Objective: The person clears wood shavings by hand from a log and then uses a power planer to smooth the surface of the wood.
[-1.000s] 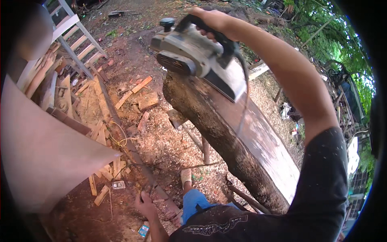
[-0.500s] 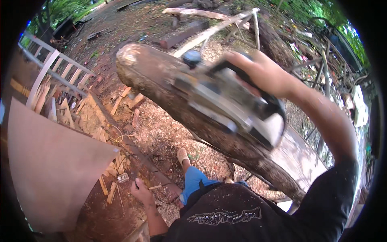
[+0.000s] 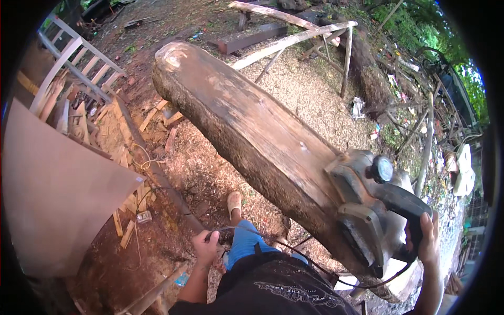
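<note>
— Outdoors, pale wood shavings (image 3: 299,89) are strewn across bare ground around a long, rough-barked log (image 3: 252,126); a brown sheet (image 3: 68,194) is seen off to the left. Where is the tool placed?

— Toward the log's near end, a power planer (image 3: 359,197) is set over the flat upper face, its bulk spread toward the right edge. Whether its sole is touched to the wood cannot be told, the underside being hidden.

— And the grip?

— Its black rear handle (image 3: 401,199) is wrapped by the fingers of the right hand (image 3: 429,239), with the body carried left of the palm and slightly ahead. A dark cord (image 3: 307,258) is pinched in the left hand (image 3: 207,247), out beyond the log's left edge and well apart from the tool.

— How would it be handled?

— As something heavy and stiff, by its looks, with weight likely to be felt ahead of the wrist. Firmest purchase is judged to be given by the rear handle; a second hold is offered by the round front knob (image 3: 382,169). Dusty housing might be found slippery. Limpness is expected only of the cord.
</note>
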Tool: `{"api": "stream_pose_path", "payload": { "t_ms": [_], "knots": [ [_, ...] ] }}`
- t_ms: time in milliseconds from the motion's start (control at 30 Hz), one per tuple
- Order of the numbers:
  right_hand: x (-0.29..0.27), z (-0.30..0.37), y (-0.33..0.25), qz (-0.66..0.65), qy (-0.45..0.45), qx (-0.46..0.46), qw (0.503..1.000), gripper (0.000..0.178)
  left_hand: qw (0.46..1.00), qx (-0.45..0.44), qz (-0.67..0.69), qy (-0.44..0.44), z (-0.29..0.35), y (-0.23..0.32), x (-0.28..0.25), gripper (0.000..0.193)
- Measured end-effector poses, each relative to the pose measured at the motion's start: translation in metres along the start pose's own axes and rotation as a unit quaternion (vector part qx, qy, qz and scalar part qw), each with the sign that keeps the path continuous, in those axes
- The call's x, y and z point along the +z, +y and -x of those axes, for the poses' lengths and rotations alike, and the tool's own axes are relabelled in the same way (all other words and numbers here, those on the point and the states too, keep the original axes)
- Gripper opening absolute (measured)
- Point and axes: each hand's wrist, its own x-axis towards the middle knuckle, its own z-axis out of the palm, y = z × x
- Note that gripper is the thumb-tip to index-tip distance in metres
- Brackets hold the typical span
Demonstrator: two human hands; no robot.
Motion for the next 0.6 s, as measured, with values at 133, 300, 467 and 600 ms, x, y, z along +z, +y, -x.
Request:
{"api": "stream_pose_path", "payload": {
  "t_ms": [133, 300, 467, 600],
  "knots": [
    [0.083, -0.056, -0.083, 0.056, -0.081, -0.047, 0.994, 0.052, 0.997, -0.057, 0.014, 0.048, -0.021, -0.014, -0.018, 0.032],
    [0.186, -0.123, -0.185, 0.102, -0.166, -0.113, 0.974, 0.053, 0.985, -0.114, 0.082, 0.103, -0.060, -0.026, -0.049, 0.024],
    [0.305, -0.193, -0.278, 0.108, -0.210, -0.181, 0.955, 0.057, 0.971, -0.090, 0.047, 0.217, -0.095, -0.020, -0.085, 0.032],
    [0.395, -0.252, -0.350, 0.112, -0.207, -0.254, 0.938, 0.056, 0.967, -0.104, 0.044, 0.229, -0.106, -0.045, -0.113, 0.031]
  ]
}}
